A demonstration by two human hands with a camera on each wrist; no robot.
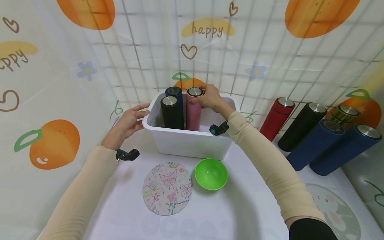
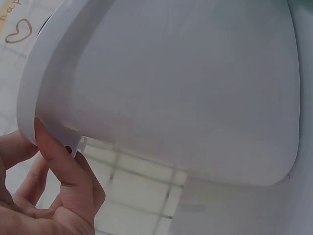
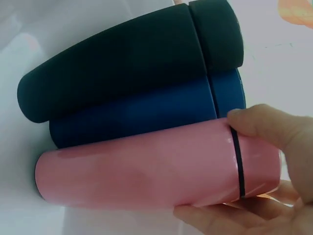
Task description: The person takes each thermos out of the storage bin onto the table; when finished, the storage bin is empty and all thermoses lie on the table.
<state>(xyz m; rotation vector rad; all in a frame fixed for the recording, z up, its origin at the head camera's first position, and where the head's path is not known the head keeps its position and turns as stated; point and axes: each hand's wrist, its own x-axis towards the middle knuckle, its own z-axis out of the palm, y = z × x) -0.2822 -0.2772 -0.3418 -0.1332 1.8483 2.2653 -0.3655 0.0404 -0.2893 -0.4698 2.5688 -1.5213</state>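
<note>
My right hand [image 1: 212,97] grips a pink thermos [image 1: 193,115] near its silver-topped lid, inside a white plastic bin [image 1: 192,141]. In the right wrist view, the thumb and fingers lie on either side of the pink thermos [image 3: 137,171]. Beside it in the bin stand a black thermos [image 1: 172,113] and a dark blue thermos [image 1: 177,91], which is partly hidden behind the black one. At the bin's left end, my left hand [image 1: 130,121] holds the rim. The left wrist view has its fingertips pinching the rim's edge.
To the right stand a red thermos [image 1: 276,116], a black one [image 1: 301,128], two blue ones [image 1: 315,145] and a gold-topped one [image 1: 343,115]. In front of the bin are a green bowl [image 1: 211,174] and a round butterfly-patterned mat [image 1: 167,189]. A printed cloth over a wire grid [image 1: 156,43] rises behind.
</note>
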